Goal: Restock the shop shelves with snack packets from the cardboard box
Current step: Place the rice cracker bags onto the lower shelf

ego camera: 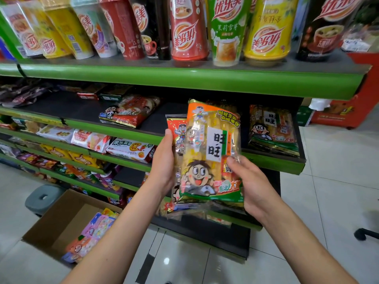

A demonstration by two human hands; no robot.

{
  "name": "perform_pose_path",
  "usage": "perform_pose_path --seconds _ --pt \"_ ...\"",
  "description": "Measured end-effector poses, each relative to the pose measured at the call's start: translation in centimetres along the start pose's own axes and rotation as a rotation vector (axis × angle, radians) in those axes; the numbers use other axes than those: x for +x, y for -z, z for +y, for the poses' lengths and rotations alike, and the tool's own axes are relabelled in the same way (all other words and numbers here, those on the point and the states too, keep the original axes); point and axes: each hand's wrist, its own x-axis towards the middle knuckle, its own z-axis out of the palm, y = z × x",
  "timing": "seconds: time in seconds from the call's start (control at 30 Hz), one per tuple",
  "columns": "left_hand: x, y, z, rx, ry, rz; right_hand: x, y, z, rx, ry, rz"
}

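I hold a stack of snack packets upright in front of the shelves. The front one is an orange and green rice cracker packet [211, 152] with a cartoon face; a red packet [176, 128] shows behind it. My left hand [164, 162] grips the stack's left edge. My right hand [252, 185] holds its lower right corner, thumb on the front. The open cardboard box [55, 220] sits on the floor at lower left with several colourful packets [92, 232] inside. The black shelf [82, 111] behind has a matching packet [272, 130] at its right end.
Tall drink cups [188, 29] line the top green shelf [184, 78]. A red packet [131, 111] lies mid-shelf. Lower shelves at left hold several snack packs [129, 149]. A grey stool [43, 198] stands behind the box. White tiled floor [338, 160] spreads to the right.
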Motion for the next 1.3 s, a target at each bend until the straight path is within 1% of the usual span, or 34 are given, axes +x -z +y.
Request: perform_pose_path --seconds 0.1,0.2,0.27,0.37,0.53,0.63,0.7,0.77,0.9,0.97,1.03,1.1,1.17,1.23,1.3 --pt "0.7 0.9 0.7 -0.027 -0.034 0.028 0.3 1.1 -2.9 -0.004 0.037 0.088" --pt "1.2 2.6 1.2 -0.026 -0.059 0.042 1.2 2.7 -6.4 -0.095 0.081 0.187" --pt "1.3 3.7 1.7 -0.046 -0.073 0.087 2.4 3.7 -8.5 -0.180 0.114 0.241" --pt "1.4 4.6 2.2 -0.089 -0.080 0.132 4.9 4.6 -10.9 -0.393 0.145 0.335" --pt "0.9 4.9 2.5 -0.143 -0.075 0.125 9.0 4.0 -12.7 -0.656 0.115 0.467" --pt "0.6 5.1 2.5 -0.156 -0.066 0.141 10.8 3.4 -12.5 -0.915 0.082 0.479" --pt "0.4 5.5 2.6 -0.160 -0.068 0.165 11.2 3.4 -12.0 -1.140 0.061 0.437" --pt "0.3 5.9 2.7 -0.159 -0.084 0.180 11.5 3.7 -11.2 -1.269 0.048 0.403" --pt "0.2 6.7 3.0 -0.157 -0.100 0.179 11.4 4.4 -10.5 -1.474 0.158 0.501" --pt "0.3 6.8 3.0 -0.169 -0.094 0.172 11.4 5.0 -10.6 -1.482 0.173 0.496" --pt "0.4 6.7 3.0 -0.173 -0.090 0.162 11.5 5.6 -10.7 -1.426 0.143 0.426" --pt "0.4 6.5 3.0 -0.182 -0.096 0.154 11.1 6.3 -10.6 -1.284 0.096 0.397" --pt "0.4 6.3 3.0 -0.196 -0.102 0.149 10.4 6.8 -10.3 -1.167 0.060 0.433" --pt "0.5 6.4 3.1 -0.200 -0.104 0.146 9.8 7.3 -10.0 -1.164 0.054 0.427" --pt "0.6 6.4 3.1 -0.192 -0.101 0.155 9.5 7.7 -9.7 -1.217 0.068 0.371"
